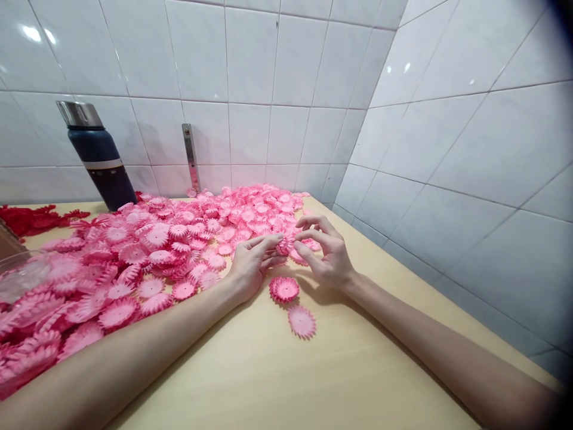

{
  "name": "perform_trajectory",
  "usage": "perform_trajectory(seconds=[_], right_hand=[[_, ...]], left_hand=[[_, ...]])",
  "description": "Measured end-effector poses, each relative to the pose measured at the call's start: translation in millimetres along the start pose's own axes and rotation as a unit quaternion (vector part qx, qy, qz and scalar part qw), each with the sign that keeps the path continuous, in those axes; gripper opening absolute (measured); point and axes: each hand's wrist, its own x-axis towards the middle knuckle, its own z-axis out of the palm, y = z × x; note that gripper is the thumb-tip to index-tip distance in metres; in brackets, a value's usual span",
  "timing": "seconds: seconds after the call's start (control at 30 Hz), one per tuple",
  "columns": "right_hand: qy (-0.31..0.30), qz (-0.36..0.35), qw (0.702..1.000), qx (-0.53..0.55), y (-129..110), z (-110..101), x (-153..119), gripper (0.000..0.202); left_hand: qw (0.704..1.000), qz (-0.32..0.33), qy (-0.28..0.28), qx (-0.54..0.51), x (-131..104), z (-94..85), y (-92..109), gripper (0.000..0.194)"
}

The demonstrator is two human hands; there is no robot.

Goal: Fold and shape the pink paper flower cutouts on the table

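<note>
My left hand (256,263) is closed on a small layered pink fabric flower piece (285,243), gripping it between thumb and fingers above the table. From the other side, my right hand (326,249) meets the same piece, thumb and forefinger at its right edge and the other fingers curled. Beneath the hands lies a darker pink stack of petal discs (285,289). Just in front of it is a single pale pink petal disc (302,322). Part of another pink piece (308,246) shows behind my right fingers.
A large heap of pink petal discs (156,239) spreads over the left and back of the wooden table (340,370). A dark blue bottle (102,158) stands behind it by the tiled wall. Dark red pieces (33,220) and clear plastic (24,278) lie at far left.
</note>
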Motion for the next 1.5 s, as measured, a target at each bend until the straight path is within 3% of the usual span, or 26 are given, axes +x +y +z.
perform_trajectory(seconds=[0.63,0.87,1.1,1.5], right_hand=[[0.016,0.029,0.999,-0.007,0.6,0.8,2.0,0.010],[-0.023,0.018,0.999,0.025,-4.7,0.8,1.4,0.006],[-0.015,0.016,1.000,0.014,-6.4,5.5,2.1,0.011],[0.006,0.045,0.998,-0.034,1.9,3.4,2.5,0.008]], left_hand=[[0.999,-0.021,0.037,-0.014,-0.1,5.6,4.1,0.016],[1.000,-0.021,0.012,-0.008,0.6,2.2,2.3,0.018],[1.000,-0.010,-0.008,-0.006,1.2,1.0,0.8,0.019],[0.999,-0.011,0.044,0.011,-3.1,8.6,4.5,0.015]])
